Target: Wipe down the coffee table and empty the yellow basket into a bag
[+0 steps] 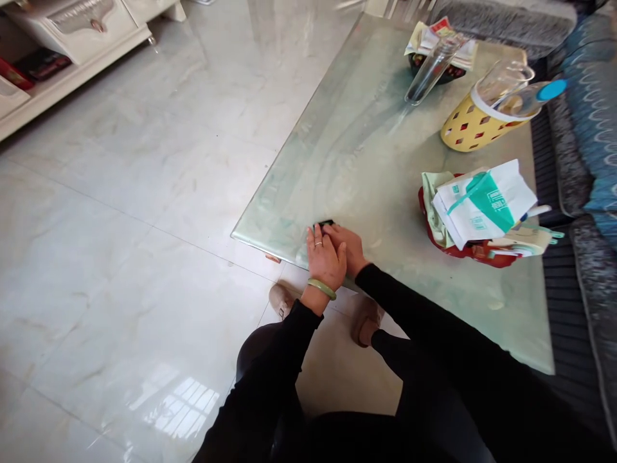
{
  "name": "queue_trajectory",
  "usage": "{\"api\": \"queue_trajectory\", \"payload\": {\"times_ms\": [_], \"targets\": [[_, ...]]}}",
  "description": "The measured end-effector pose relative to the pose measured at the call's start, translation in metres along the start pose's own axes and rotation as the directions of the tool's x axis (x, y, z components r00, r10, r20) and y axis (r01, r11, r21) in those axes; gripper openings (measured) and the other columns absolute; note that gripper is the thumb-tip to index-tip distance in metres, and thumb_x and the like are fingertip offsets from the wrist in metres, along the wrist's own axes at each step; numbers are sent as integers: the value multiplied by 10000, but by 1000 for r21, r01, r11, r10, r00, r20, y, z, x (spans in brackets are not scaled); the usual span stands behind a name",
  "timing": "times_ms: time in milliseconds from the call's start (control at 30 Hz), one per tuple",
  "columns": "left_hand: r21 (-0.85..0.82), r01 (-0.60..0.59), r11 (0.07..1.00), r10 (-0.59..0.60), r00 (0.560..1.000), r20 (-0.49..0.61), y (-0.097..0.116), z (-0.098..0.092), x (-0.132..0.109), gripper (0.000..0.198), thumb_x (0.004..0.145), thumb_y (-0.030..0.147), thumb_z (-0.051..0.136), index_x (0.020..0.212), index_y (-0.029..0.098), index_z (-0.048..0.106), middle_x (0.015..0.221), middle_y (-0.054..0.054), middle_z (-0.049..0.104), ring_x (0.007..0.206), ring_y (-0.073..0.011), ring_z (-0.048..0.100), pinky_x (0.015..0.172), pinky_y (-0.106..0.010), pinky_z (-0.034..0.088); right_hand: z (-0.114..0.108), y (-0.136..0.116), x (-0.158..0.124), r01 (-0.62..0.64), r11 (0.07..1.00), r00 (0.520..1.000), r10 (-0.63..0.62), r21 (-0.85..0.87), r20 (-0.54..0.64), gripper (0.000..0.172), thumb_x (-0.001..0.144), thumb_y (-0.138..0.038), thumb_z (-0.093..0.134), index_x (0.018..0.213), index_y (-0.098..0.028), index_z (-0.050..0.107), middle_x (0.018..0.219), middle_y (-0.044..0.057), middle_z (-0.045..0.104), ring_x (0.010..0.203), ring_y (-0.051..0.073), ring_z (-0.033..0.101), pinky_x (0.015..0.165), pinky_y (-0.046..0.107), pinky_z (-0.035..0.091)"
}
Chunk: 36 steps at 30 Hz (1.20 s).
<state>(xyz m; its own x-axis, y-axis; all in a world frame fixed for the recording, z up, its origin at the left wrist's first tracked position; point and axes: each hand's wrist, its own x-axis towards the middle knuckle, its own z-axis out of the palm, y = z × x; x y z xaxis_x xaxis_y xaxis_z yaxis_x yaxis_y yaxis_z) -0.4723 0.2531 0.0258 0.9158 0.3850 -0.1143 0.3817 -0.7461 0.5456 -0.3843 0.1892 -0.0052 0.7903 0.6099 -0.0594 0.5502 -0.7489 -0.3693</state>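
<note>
So both hands are down right at the near edge of a pale green glass-top coffee table (380,154), bunched together around a small black object (325,223). Not much of that thing shows, just a dark sliver poking out past the fingers on top of the glass, close to the table's edge, and I can't tell what it is. The left hand (324,260) has a ring and a pale green bangle (322,289) on it, and its fingers point up toward the black bit. The right hand (346,247) lies across the left hand's fingertips, right at the object. The grip looks narrow, but I honestly can't tell if either hand is really holding it or just covering it.

Further up the table on the right there's a yellow holed basket (470,125) with a blue-capped clear bottle (523,96) in it, a clear glass (432,71) on its side, and a red container (434,215) stuffed with a white and green paper bag (484,206). A grey sofa (585,128) runs along the right, beige slippers (369,321) are under the hands, and a white cabinet (72,38) sits upper left on the shiny tile floor (120,257).
</note>
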Motion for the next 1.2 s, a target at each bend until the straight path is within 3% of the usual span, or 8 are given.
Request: {"api": "queue_trajectory", "payload": {"times_ms": [100, 167, 400, 500, 600, 800, 900, 1200], "targets": [[34, -45, 998, 45, 999, -24, -6, -5, -7, 364, 1046, 330, 511, 1188, 65, 716, 1738, -225, 334, 1670, -389, 134, 1362, -548, 249, 4, 0, -41, 47, 999, 997, -46, -13, 66, 180, 1035, -274, 514, 1033, -219, 686, 1026, 79, 751, 900, 213, 648, 650, 314, 294], [47, -101, 994, 103, 994, -39, -13, -7, -10, 343, 1031, 310, 533, 1223, 88, 711, 1743, -207, 335, 1669, -385, 151, 1350, -559, 280, 0, 7, -33, 56, 998, 997, -54, -34, 62, 219, 1049, -311, 495, 1045, -217, 693, 1050, 86, 756, 923, 219, 653, 653, 312, 289], [76, -156, 985, 160, 986, -51, -27, -5, -2, 538, 1019, 284, 528, 1506, 57, 561, 1744, -217, 325, 1669, -375, 160, 1347, -567, 288, -16, 33, 109, -185, 981, 973, 174, -62, -151, 353, 1068, -386, 425, 1166, -175, 691, 1118, 149, 747, 928, 282, 656, 712, 334, 353], [97, -155, 983, 159, 987, -36, -21, -7, 3, 567, 1012, 265, 534, 1531, 37, 537, 1750, -220, 308, 1671, -379, 145, 1358, -550, 264, -18, 27, 135, -259, 965, 952, 246, -52, -183, 385, 1076, -331, 376, 1263, -143, 654, 1186, 181, 723, 978, 303, 657, 761, 352, 389], [102, -136, 985, 138, 990, -7, -13, -9, 6, 591, 1013, 248, 521, 1559, 23, 503, 1749, -225, 308, 1669, -386, 147, 1361, -549, 252, -17, 15, 100, -231, 971, 964, 220, -60, -150, 377, 1085, -336, 371, 1266, -152, 646, 1178, 168, 724, 980, 291, 655, 749, 342, 377], [77, -190, 979, 186, 981, 57, -4, -3, -5, 596, 995, 230, 518, 1564, 53, 506, 1753, -198, 316, 1666, -383, 172, 1351, -551, 274, -2, 19, -53, -25, 998, 1000, 26, -50, 7, 286, 1071, -338, 450, 1122, -205, 698, 1060, 114, 740, 942, 234, 646, 672, 318, 305], [80, -254, 964, 248, 965, 82, -10, 0, -16, 592, 987, 233, 517, 1553, 58, 522, 1749, -197, 327, 1668, -379, 165, 1349, -572, 274, -1, 42, -69, -47, 998, 999, 46, -48, -11, 292, 1064, -400, 479, 1048, -217, 706, 1045, 97, 744, 907, 225, 640, 651, 312, 276], [154, -225, 962, 211, 972, 104, -27, -11, -8, 571, 1005, 259, 494, 1545, 78, 536, 1746, -193, 336, 1668, -389, 159, 1342, -602, 269, -31, 111, 100, -364, 929, 914, 344, -59, -216, 336, 1068, -405, 434, 1162, -199, 681, 1132, 145, 734, 917, 274, 640, 716, 331, 351]]}}
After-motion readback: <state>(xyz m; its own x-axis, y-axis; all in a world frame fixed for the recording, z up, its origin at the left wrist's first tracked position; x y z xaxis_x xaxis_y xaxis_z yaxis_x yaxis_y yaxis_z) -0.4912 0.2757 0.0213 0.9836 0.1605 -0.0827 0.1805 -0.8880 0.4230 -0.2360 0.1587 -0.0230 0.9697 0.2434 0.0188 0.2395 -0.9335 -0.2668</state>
